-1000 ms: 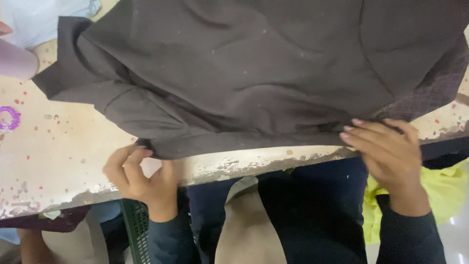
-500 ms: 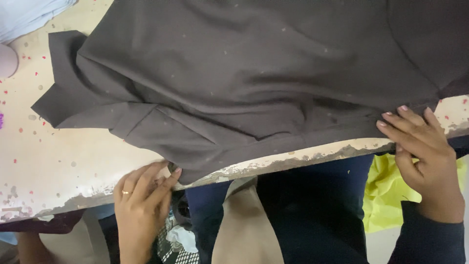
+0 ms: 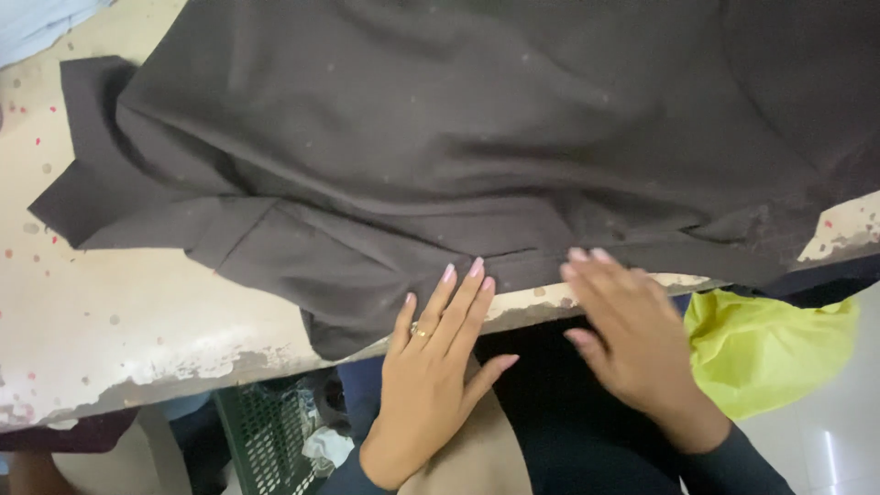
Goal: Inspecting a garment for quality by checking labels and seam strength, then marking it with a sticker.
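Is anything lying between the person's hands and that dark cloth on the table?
Nothing visible does. The left hand rests its fingertips directly on the near hem of the dark cloth, and the right hand touches the same edge at the table rim.

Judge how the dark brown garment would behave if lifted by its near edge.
The dark brown garment would probably hang limp: it lies in soft folds and droops over the table edge. It looks light and thin. It would likely slide, not roll, under the left hand.

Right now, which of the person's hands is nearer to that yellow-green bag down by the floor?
The right hand. It sits just left of the yellow-green bag, at the table edge; the left hand lies farther away, beyond the right one.
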